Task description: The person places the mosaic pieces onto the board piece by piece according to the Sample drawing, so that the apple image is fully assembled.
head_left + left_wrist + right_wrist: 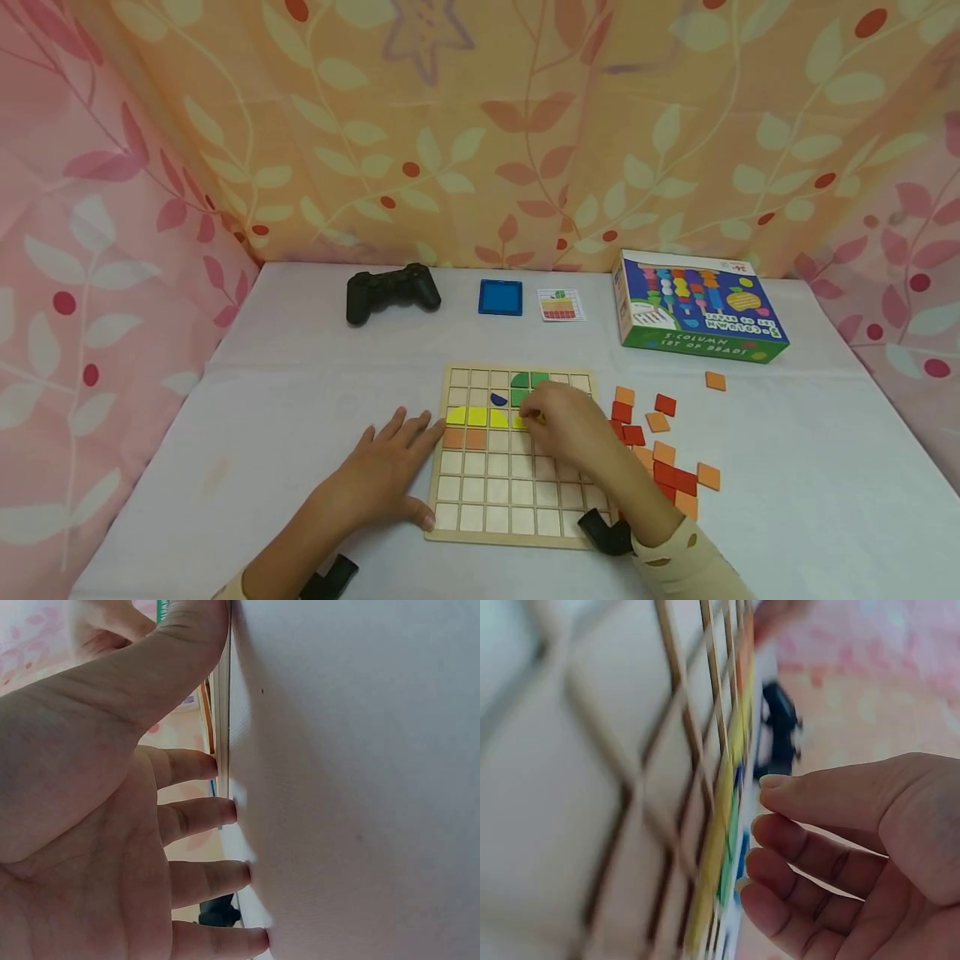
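A wooden grid board [471, 517] lies on the white-covered table. My left hand [378, 475] spreads its fingers along the board's left edge, thumb near the lower corner; in the left wrist view its fingertips [225, 811] reach the table beside that edge. Over the board, my right hand [570, 425] has its fingertips close above the row of yellow tiles [477, 417]. The right wrist view shows its thumb [795, 793] apart from the bent fingers, nothing visible between them. Green pieces [519, 381], a dark blue half-round piece [498, 400] and orange tiles [476, 438] sit in cells.
Loose red tiles [665, 405] and orange tiles [708, 476] are scattered right of the board. Along the back are a black game controller [393, 292], a blue square tray [501, 297], a picture card [560, 306] and a bead-set box [697, 304]. Patterned curtains [450, 167] close off the back and sides.
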